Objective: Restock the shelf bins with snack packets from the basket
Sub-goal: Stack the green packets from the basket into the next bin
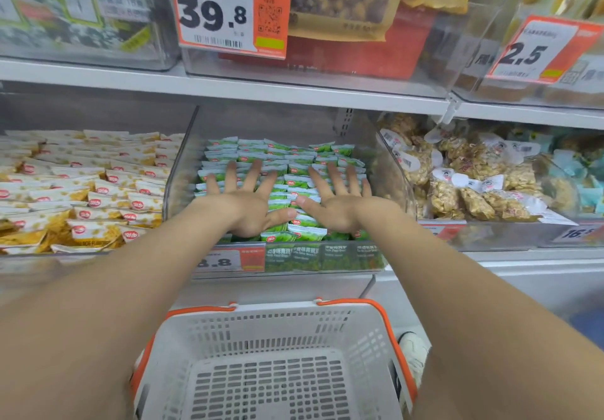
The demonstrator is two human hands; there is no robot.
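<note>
head view, looking forward and down at shop shelving. at centre, a clear middle bin (183, 171) packed with rows of small green snack packets (277, 158). left hand (243, 203) and right hand (340, 202) lying flat on top of the packets, side by side, fingers straight and fanned toward 12 o'clock, thumbs nearly touching, gripping nothing. open palms pressing down, probably for levelling and tamping the pile below the bin's front lip rather than for picking anything up. at 6 o'clock, directly under both forearms, a white basket (277, 308) with orange handles, no packets visible on its slotted floor; judged from that, near the end of filling this bin. at 9 o'clock, a neighbouring bin of white-and-yellow packets (81, 190), just beside the middle bin and parted from it by a clear wall. at 3 o'clock, another bin of see-through bagged snacks (474, 187). at 12 o'clock, the upper shelf (228, 87) hanging low over the bin mouth, with a big orange price tag (215, 10) reading 39.8 above it; little headroom there for lifting the hands or reaching the back rows. at 5 o'clock, beside the basket, a white shoe (413, 351) on the floor. on the bin's front lip, a small price label (222, 261), partly hidden behind the left forearm.
</note>
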